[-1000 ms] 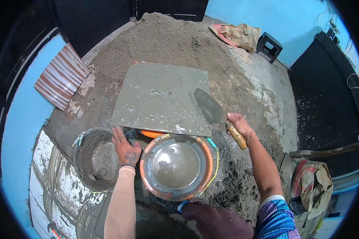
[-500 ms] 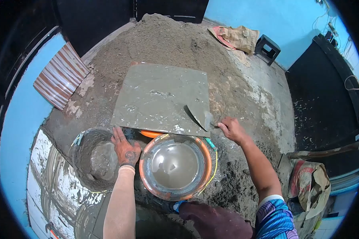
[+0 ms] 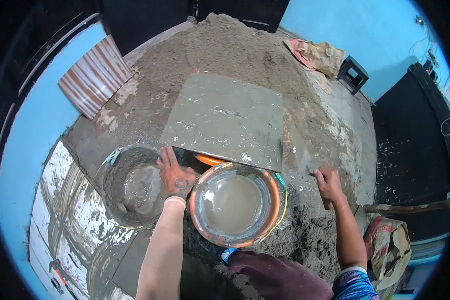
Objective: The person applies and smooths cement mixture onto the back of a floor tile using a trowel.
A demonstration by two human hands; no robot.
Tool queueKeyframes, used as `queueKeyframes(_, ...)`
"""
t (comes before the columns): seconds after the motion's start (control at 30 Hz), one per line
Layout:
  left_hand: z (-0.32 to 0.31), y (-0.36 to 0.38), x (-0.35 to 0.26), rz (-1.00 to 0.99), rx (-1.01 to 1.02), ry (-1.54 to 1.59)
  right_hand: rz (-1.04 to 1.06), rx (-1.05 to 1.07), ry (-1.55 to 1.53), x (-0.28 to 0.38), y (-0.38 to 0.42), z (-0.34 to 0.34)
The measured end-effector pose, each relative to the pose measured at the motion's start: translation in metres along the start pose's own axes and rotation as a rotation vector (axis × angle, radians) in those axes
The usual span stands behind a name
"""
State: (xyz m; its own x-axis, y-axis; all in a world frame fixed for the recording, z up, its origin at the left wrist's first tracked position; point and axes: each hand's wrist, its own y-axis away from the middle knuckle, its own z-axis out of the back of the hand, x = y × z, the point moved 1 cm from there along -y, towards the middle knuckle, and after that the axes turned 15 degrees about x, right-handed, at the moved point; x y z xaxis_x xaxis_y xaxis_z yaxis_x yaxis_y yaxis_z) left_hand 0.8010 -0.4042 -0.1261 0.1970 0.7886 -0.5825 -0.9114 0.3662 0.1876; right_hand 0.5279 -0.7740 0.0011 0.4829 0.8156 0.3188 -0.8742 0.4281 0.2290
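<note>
In the head view a large square slab [image 3: 230, 117] coated in wet grey cement tilts over an orange basin [image 3: 207, 159]. My left hand [image 3: 176, 172] is open, fingers stretched out, with the fingertips at the slab's lower left corner. Under its palm side stands a cement-caked bucket [image 3: 110, 185]. To the right of the slab, my right hand [image 3: 329, 184] is closed round the handle of a trowel [image 3: 305, 162], whose blade is smeared by motion. Between my arms sits an orange-rimmed bucket [image 3: 232, 200] of thin grey slurry.
A heap of sandy mix [image 3: 220, 45] rises behind the slab. Cement-streaked white tiles [image 3: 60, 200] lie at left, beside a corrugated sheet [image 3: 95, 75] against the wall. Paper sacks [image 3: 317, 55] and a black stool [image 3: 353, 75] stand at back right; another sack [image 3: 392, 250] is nearer.
My right hand has drawn the trowel off the slab's right edge, outward to the right. My left hand stays at the slab's corner. The whole view has shifted slightly.
</note>
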Motion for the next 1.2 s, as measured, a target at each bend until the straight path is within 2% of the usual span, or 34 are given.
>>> queueKeyframes(0.1,-0.001,0.0,0.002,-0.011,-0.004,-0.01,0.347,0.246,0.032,0.075,-0.002,0.02)
queueKeyframes(0.2,0.004,0.002,0.001,-0.014,-0.019,0.02,0.485,0.498,0.203,0.124,-0.008,0.011)
queueKeyframes(0.33,0.008,0.005,-0.003,0.038,0.026,0.018,0.536,0.665,0.349,0.16,-0.009,-0.001)
queueKeyframes(0.47,0.013,0.009,-0.004,0.061,0.053,0.018,0.581,0.441,0.357,0.198,-0.016,0.037)
queueKeyframes(0.57,0.019,0.01,-0.009,0.088,0.073,0.004,0.538,0.272,0.447,0.248,-0.035,0.064)
queueKeyframes(0.63,0.018,0.01,-0.01,0.083,0.084,-0.015,0.65,0.197,0.422,0.287,-0.056,0.06)
queueKeyframes(0.7,-0.004,-0.003,0.003,-0.014,0.008,-0.123,0.861,0.252,0.487,0.323,-0.087,0.031)
queueKeyframes(0.73,-0.005,-0.005,0.005,0.005,0.095,-0.113,0.934,0.244,0.453,0.341,-0.101,0.008)
queueKeyframes(0.77,-0.006,-0.006,0.007,0.026,0.185,-0.105,1.011,0.336,0.459,0.365,-0.112,-0.011)
queueKeyframes(0.83,-0.037,-0.014,0.032,0.104,0.215,-0.183,0.928,0.468,0.555,0.419,-0.112,-0.036)
queueKeyframes(0.9,-0.115,-0.02,0.105,-0.114,-0.119,-0.381,0.854,0.56,0.623,0.465,-0.116,-0.075)
queueKeyframes(0.93,-0.041,0.005,0.032,-0.162,-0.355,-0.43,0.761,0.656,0.629,0.487,-0.116,-0.083)
queueKeyframes(1.0,-0.009,0.01,0.003,-0.039,-0.12,-0.263,0.769,0.431,0.644,0.512,-0.111,-0.129)
queueKeyframes(1.03,0.007,0.015,-0.012,0.067,0.02,-0.252,0.714,0.537,0.494,0.519,-0.108,-0.138)
queueKeyframes(1.07,0.011,0.016,-0.014,0.056,0.027,-0.217,0.661,0.634,0.342,0.524,-0.106,-0.145)
queueKeyframes(1.13,0.014,0.018,-0.014,0.04,0.042,-0.13,0.814,0.614,0.306,0.529,-0.102,-0.157)
queueKeyframes(1.2,0.003,0.012,-0.005,0.061,0.006,-0.253,0.956,0.554,0.258,0.513,-0.104,-0.151)
